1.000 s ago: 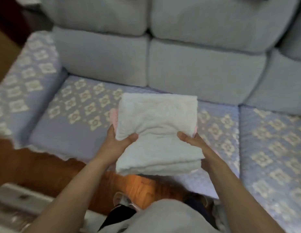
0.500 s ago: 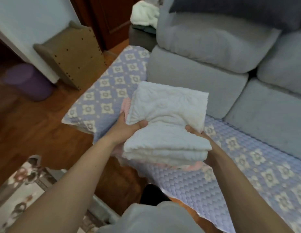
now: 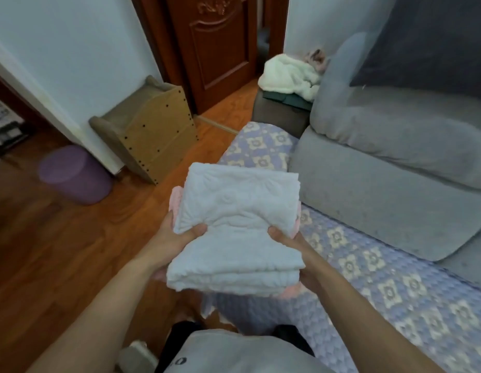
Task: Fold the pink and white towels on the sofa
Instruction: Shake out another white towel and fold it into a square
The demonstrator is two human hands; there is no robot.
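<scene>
white towel [image 3: 235, 230] on pink towel [image 3: 175, 200], sofa [image 3: 395, 200] right

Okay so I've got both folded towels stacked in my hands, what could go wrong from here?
1. The white towel sits on the pink towel, which shows only at the edges. The left hand and right hand grip only the sides with thumbs on top, so the stack may sag and unfold.
2. The stack is partly over the wooden floor, past the sofa's edge; a slip could drop a towel there.
</scene>
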